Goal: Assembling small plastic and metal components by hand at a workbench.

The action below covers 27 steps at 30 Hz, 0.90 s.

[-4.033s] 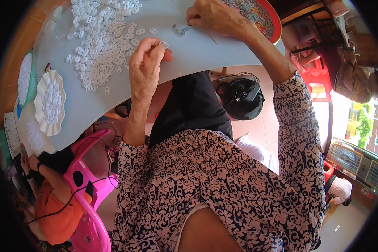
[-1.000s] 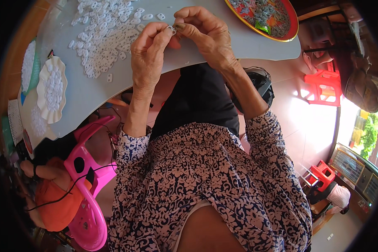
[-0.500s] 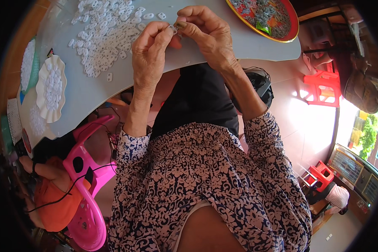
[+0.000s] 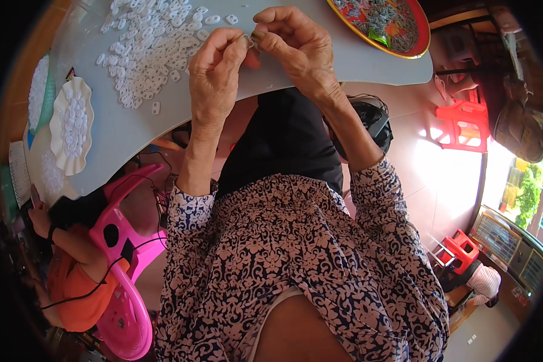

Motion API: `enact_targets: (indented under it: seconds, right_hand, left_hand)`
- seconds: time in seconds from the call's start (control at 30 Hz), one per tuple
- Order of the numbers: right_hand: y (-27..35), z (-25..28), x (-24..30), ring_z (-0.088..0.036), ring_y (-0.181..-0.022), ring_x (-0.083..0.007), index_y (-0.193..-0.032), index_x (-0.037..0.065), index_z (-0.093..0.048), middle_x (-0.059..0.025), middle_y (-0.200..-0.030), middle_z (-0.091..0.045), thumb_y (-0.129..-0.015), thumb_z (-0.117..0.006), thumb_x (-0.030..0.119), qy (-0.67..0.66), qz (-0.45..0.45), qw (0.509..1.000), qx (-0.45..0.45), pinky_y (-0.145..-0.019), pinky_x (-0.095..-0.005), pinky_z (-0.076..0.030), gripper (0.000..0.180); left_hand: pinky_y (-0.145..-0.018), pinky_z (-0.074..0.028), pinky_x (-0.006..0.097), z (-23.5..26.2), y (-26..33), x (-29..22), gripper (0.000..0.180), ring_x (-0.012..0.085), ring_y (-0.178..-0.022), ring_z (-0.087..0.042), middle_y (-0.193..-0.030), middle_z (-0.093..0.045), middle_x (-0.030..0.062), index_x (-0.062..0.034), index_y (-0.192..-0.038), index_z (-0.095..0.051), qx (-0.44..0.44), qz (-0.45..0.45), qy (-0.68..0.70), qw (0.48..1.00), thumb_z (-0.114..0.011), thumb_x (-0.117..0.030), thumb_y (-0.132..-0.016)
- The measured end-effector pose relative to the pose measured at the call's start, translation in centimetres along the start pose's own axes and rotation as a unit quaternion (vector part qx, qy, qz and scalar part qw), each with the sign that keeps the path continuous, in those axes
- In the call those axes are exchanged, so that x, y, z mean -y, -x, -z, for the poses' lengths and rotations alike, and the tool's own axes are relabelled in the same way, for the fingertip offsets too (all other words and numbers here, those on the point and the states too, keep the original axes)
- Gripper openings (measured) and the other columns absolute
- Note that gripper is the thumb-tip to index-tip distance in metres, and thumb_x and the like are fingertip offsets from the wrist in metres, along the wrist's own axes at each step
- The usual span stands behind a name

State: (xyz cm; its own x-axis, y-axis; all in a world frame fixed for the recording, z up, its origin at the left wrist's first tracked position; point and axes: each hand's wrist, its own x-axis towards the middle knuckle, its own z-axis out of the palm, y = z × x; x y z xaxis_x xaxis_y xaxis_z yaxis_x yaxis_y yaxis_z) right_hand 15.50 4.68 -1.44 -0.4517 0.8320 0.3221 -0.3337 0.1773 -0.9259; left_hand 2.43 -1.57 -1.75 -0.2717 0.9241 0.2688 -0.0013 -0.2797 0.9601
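Observation:
Over the near edge of the table, my left hand (image 4: 217, 69) and my right hand (image 4: 301, 54) meet fingertip to fingertip. Thumb and forefinger of the left are pinched on a small white plastic piece (image 4: 251, 42), mostly hidden by the fingers. The right thumb and forefinger press together against it; whatever they grip is too small to make out. Left of my hands spreads a loose pile of white oval plastic pieces with holes (image 4: 145, 60). A red round tray (image 4: 425, 36) with a gold rim, at the far right, holds many small grey pieces and a green wrapper.
A white wavy-edged dish (image 4: 57, 133) of white pieces stands on the grey table (image 4: 117, 142) at left, near a green basket (image 4: 42, 114). A pink plastic chair (image 4: 133, 308) holds a person in orange (image 4: 90, 295). Red stools (image 4: 464, 123) stand on the floor at right.
My hands stay pinched together in nearly the same place, with only slight finger shifts. At left, the seated person's arm has moved a little toward the table.

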Motion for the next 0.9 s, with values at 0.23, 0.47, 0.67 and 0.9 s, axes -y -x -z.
enact_targets:
  seconds: [0.23, 0.47, 0.67, 0.9]
  right_hand:
    - [0.0, 0.2, -0.2, -0.06, -0.077, -0.0077, -0.103, -0.002, -0.057, -0.0036, -0.083, -0.063, -0.087, -0.058, 0.0, -0.003, 0.003, 1.0, 0.015, -0.072, -0.0223, -0.051, 0.016]
    - [-0.2, 0.4, 0.6, -0.057, -0.071, -0.0068, -0.092, -0.003, -0.061, -0.0024, -0.076, -0.063, -0.089, -0.06, 0.01, 0.082, -0.027, 0.996, 0.013, -0.068, -0.0215, -0.049, 0.013]
    - [-0.1, 0.4, 0.3, -0.054, -0.068, -0.0058, -0.089, -0.002, -0.062, -0.001, -0.074, -0.062, -0.09, -0.061, 0.015, 0.089, -0.016, 0.996, 0.014, -0.062, -0.0204, -0.045, 0.017]
    - [-0.1, 0.2, 1.0, -0.055, -0.065, -0.0055, -0.085, -0.001, -0.061, -0.0008, -0.069, -0.061, -0.09, -0.06, 0.02, 0.151, -0.01, 0.988, 0.016, -0.059, -0.0211, -0.045, 0.021]
  left_hand:
    - [-0.055, -0.036, 0.018, -0.1, 0.0, 0.1, 0.014, 0.0022, -0.061, -0.045, -0.067, -0.056, -0.0018, -0.0043, -0.09, -0.057, 0.005, -0.009, -0.044, 0.999, -0.053, -0.018, -0.092]
    - [-0.056, -0.037, 0.018, 0.4, -0.4, 0.7, 0.016, 0.0022, -0.062, -0.046, -0.067, -0.057, -0.0024, -0.0037, -0.09, -0.059, 0.02, 0.021, -0.002, 1.0, -0.054, -0.018, -0.092]
    - [-0.059, -0.038, 0.018, 0.6, -0.3, 0.4, 0.016, 0.0023, -0.064, -0.047, -0.07, -0.059, -0.0022, -0.0038, -0.091, -0.06, 0.064, 0.022, 0.035, 0.997, -0.056, -0.019, -0.092]
    - [-0.065, -0.04, 0.019, 0.4, -0.1, 0.0, 0.015, 0.0046, -0.069, -0.05, -0.074, -0.058, -0.0008, -0.0013, -0.092, -0.06, 0.045, -0.008, -0.033, 0.998, -0.054, -0.014, -0.092]
